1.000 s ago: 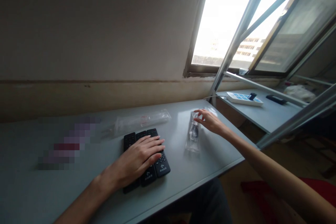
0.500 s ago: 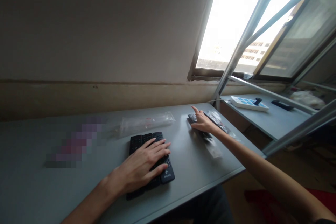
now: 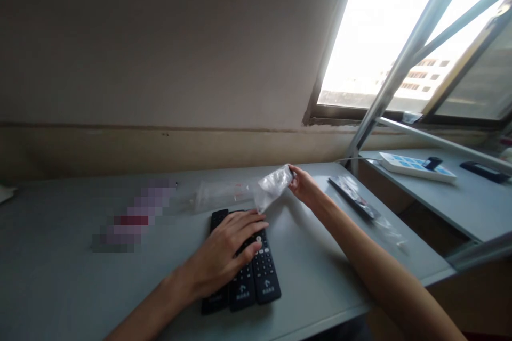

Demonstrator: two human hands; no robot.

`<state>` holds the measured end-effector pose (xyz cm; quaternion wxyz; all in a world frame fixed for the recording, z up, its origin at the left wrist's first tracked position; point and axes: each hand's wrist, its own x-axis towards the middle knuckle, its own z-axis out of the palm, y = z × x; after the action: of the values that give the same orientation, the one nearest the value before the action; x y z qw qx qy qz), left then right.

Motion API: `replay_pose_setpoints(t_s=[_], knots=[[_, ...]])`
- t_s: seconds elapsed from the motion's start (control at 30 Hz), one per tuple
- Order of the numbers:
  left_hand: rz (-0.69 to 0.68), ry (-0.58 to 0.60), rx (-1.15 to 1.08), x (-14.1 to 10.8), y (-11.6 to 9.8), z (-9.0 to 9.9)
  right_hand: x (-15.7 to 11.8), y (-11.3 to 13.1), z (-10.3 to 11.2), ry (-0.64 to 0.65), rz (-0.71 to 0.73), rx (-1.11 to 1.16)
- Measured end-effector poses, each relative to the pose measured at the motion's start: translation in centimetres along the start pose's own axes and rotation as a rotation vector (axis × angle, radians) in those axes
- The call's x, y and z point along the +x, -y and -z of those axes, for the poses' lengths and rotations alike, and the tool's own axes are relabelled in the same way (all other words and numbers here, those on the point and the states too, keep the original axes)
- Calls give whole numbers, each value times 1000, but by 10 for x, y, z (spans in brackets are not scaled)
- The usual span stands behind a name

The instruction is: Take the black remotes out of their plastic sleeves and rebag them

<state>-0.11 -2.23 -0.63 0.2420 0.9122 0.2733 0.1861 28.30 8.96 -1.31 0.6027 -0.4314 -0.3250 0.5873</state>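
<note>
So my left hand (image 3: 230, 248) is lying palm-down across three black remotes (image 3: 267, 272), which are sitting side by side on the grey desk (image 3: 320, 287). Those fingers are fanning out a little over the buttons, not curling around anything. Meanwhile my right hand (image 3: 304, 186) is pinching one end of a crinkly clear bag (image 3: 275, 185) between thumb and fingers, and the bag is slanting down toward my left fingertips. Can't tell if it's actually touching them, or what's inside it. Behind the remotes a flat clear sleeve (image 3: 218, 195) is lying on the desk, and over past my right forearm another wrapped remote (image 3: 352, 197) is resting near the edge. A white power strip (image 3: 416, 167) is sitting on the next table (image 3: 452, 208).
</note>
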Motion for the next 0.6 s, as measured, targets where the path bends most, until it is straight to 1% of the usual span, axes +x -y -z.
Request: replay_pose_setpoints(t_s=[0.1,0.17,0.23,0.33,0.43,0.5,0.6], knots=[[156,-167,-147,-1,6,-1,-4,-12,6,-15,-12,79],[269,-289,-331,0,10,0,-12,-16,8,-13,-25,134],[319,-393,-577,3,14,1,-21,-19,6,-1,-33,222],[359,-558,-967,8,19,5,-33,-26,-3,70,-50,254],[442,-739,-1230,9,22,10,-42,-32,-13,111,-76,245],[467,-797,-1322,9,24,13,-47,-34,-18,116,-77,235],[512,-795,-1348,7,25,18,-54,-34,-24,138,-49,176]])
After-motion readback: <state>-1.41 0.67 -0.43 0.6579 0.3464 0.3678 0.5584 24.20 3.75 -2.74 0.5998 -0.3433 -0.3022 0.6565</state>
